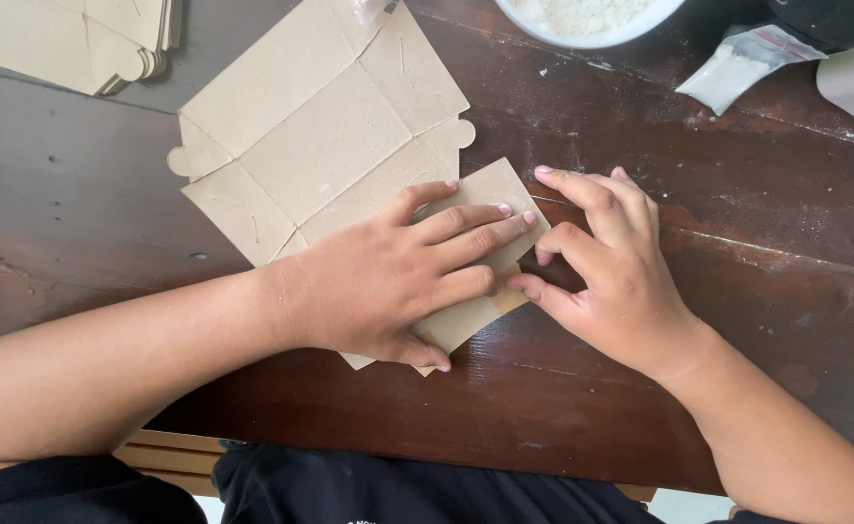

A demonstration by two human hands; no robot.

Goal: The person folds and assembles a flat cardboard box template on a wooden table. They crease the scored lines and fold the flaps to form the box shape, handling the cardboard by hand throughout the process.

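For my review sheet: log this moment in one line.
left hand: flat on creased brown cardboard box blank | right hand: fingertips at folded flap edge | surface: dark wooden table

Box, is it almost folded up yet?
Not yet. The cardboard lies mostly flat, creased, with one end flap folded over. The left hand presses that flap down while the right hand pinches its edge. The other flaps are unfolded, and a stack waits flat.

A flat brown cardboard box blank lies on the dark wooden table. The left hand rests flat on its near folded flap, and the right hand sits just right of it, fingertips touching the flap's edge. A stack of flat cardboard blanks lies far left. A white bowl of powder stands behind, with a small clear plastic packet to its right.
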